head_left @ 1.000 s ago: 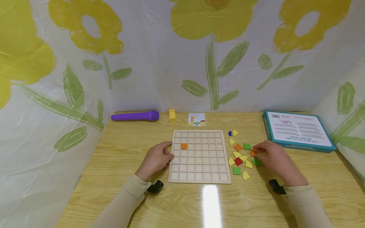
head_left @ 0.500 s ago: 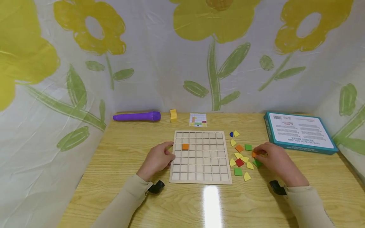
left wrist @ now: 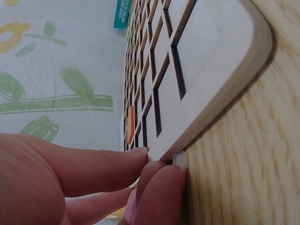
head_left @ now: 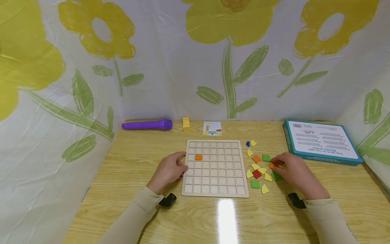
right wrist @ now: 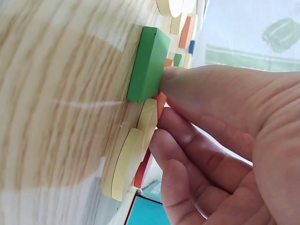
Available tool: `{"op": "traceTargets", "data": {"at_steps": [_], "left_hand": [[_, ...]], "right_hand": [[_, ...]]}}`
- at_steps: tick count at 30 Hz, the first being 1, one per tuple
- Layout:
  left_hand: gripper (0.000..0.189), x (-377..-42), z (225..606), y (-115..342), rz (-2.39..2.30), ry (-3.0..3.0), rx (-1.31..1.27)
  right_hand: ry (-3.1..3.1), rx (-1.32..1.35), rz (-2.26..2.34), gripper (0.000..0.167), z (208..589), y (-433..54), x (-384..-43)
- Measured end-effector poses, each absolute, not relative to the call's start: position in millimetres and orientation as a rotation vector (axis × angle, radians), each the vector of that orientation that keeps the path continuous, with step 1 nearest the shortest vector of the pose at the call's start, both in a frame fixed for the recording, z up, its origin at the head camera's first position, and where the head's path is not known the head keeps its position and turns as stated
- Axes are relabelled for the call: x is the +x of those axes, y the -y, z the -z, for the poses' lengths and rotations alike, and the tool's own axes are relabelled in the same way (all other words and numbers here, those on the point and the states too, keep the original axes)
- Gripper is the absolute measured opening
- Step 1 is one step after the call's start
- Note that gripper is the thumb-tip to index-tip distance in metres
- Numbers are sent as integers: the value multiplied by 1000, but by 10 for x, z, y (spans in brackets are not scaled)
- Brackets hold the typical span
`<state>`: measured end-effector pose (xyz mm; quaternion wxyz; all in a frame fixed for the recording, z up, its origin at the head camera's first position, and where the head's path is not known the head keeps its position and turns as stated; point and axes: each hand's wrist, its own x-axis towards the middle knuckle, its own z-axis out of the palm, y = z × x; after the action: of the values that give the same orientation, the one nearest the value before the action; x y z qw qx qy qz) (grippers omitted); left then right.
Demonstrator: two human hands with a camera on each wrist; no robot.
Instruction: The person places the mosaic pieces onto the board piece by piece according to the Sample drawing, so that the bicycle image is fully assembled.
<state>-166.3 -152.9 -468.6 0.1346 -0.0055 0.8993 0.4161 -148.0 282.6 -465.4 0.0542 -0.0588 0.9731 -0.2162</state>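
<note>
My left hand (head_left: 168,170) holds the left edge of a pale wooden grid board (head_left: 215,164), thumb and fingers at its rim in the left wrist view. One orange square tile (head_left: 198,157) sits in a cell in the board's upper left. To the right, my right hand (head_left: 295,174) pinches another orange square tile (head_left: 271,165) between thumb and forefinger. A green tile (right wrist: 149,65) lies close by the thumb, with yellow pieces (right wrist: 127,164) and a red piece (right wrist: 143,169) under the curled fingers. The hand covers these last pieces in the head view.
Loose yellow quarter-circles (head_left: 255,166), green squares (head_left: 255,184), a red square (head_left: 256,174) and a blue half-circle (head_left: 248,144) lie right of the board. Behind stand a pattern card (head_left: 212,128), yellow block (head_left: 186,124), purple microphone (head_left: 147,124) and teal box (head_left: 323,141).
The head view has shifted slightly, so the board and pieces appear a little farther right. Both hands keep nearly the same places and holds.
</note>
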Motion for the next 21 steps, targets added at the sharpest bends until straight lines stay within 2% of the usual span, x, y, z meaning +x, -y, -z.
{"op": "traceTargets", "data": {"at_steps": [12,21], "left_hand": [[61,-1664,4701,1525,-1211,-2592,-22],[61,-1666,4698,1529,-1211,-2600,-22]], "right_hand": [[-2938,-160,654,27,4672,-2829,-1468],[-2978,-246,670,26,4590,-2710,-1451]]}}
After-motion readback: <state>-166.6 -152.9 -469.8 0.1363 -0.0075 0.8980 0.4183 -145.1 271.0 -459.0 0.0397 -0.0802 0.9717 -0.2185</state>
